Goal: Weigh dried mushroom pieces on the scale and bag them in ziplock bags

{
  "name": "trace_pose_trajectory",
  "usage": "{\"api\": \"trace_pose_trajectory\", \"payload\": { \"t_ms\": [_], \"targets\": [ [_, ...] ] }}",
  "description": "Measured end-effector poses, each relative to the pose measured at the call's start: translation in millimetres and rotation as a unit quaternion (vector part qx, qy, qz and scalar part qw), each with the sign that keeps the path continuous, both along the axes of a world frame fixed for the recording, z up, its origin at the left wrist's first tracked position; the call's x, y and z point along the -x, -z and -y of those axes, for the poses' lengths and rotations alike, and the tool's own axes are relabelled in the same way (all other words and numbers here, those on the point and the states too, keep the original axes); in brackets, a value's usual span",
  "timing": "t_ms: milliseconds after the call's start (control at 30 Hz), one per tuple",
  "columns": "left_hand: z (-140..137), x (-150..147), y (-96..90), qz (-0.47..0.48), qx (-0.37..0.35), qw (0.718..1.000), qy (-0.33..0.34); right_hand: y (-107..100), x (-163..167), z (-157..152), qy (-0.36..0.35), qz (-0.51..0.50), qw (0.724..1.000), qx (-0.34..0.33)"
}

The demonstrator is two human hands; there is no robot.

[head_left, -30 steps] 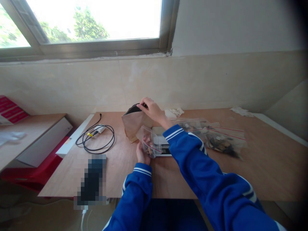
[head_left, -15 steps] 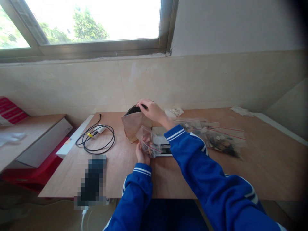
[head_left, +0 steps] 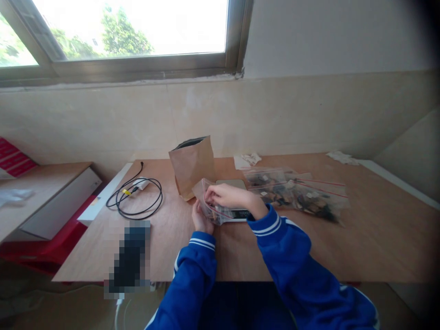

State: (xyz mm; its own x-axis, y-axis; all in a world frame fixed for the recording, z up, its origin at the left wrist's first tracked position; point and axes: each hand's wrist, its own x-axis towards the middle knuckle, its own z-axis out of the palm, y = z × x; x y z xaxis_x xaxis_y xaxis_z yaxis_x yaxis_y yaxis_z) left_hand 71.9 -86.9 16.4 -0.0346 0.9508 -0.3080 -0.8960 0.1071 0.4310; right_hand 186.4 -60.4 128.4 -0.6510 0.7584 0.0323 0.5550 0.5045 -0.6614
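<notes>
My left hand (head_left: 202,220) is closed around the lower left side of a clear zip-lock bag (head_left: 217,214) with small brownish pieces inside. Over the bag's mouth, my right hand (head_left: 225,194) has its fingers bent down into the opening; whether they pinch anything is hidden. Just behind the bag stands an upright brown paper bag (head_left: 193,165), its dark mouth gaping at the top. A flat scale (head_left: 231,184) with a pale top and a dark display lies under and behind my right hand, partly covered.
Several filled zip-lock bags (head_left: 311,201) lie to the right. Crumpled white tissue (head_left: 251,159) rests by the wall. On the left are a coiled black cable (head_left: 118,211), a white adapter (head_left: 140,183) and a blurred-out dark device (head_left: 129,256) near the table's front edge.
My right hand has left the paper bag's mouth and come down toward me into the zip-lock bag. The paper bag now stands untouched, more upright. My left hand keeps its hold.
</notes>
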Motion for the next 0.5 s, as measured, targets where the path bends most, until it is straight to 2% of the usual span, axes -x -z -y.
{"api": "trace_pose_trajectory", "payload": {
  "t_ms": [133, 200, 333, 433, 500],
  "targets": [
    [0.2, -3.1, 2.5, -0.007, -0.019, 1.000, 0.002, 21.9, 2.8, 6.7, -0.076, 0.041, 0.992, -0.088],
    [-0.2, -4.9, 4.9, 0.004, -0.042, 0.999, 0.002, 26.9, 0.6, 9.8, -0.110, 0.053, 0.987, -0.105],
    [-0.1, -7.9, 6.3, 0.017, -0.042, 0.998, 0.043, 27.6, -6.6, 15.0, -0.119, 0.094, 0.985, -0.077],
    [0.5, -9.3, 5.7, 0.016, -0.046, 0.996, 0.075, 25.8, -6.6, 17.9, -0.097, 0.133, 0.984, -0.064],
    [0.6, -9.7, 6.4, 0.009, -0.066, 0.995, 0.074, 25.0, -3.4, 20.0, -0.074, 0.169, 0.981, -0.063]
  ]
}}
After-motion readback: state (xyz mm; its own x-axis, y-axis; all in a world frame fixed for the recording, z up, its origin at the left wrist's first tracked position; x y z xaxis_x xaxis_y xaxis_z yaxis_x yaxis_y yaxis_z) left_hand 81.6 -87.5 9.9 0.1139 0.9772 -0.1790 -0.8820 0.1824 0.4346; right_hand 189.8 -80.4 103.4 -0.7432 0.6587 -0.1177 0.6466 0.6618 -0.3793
